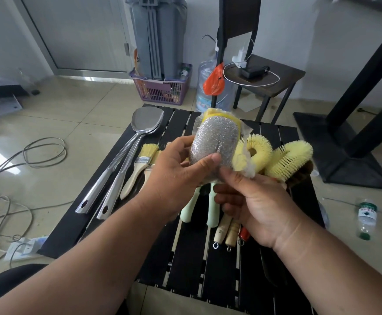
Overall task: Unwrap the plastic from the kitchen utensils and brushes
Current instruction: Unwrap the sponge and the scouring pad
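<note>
A silver-and-yellow scouring sponge (215,139), still in clear plastic wrap, is held above the black slatted table (185,258). My left hand (178,171) grips its lower left side, thumb across the silver face. My right hand (256,201) pinches the crumpled plastic (248,165) at the sponge's lower right. Yellow bristle brushes (287,158) lie under and right of the sponge, their pale green handles (212,212) and wooden handles (227,230) pointing toward me. Two steel spatulas (126,153) and wooden paint brushes (140,164) lie at the table's left.
A small dark side table (276,76) with a charger and white cable stands beyond. A water jug (204,87), an orange bag (215,80), a purple basket (162,87) and a grey bin stand behind. Cables (14,178) cover the floor at left; a bottle (366,217) lies at right.
</note>
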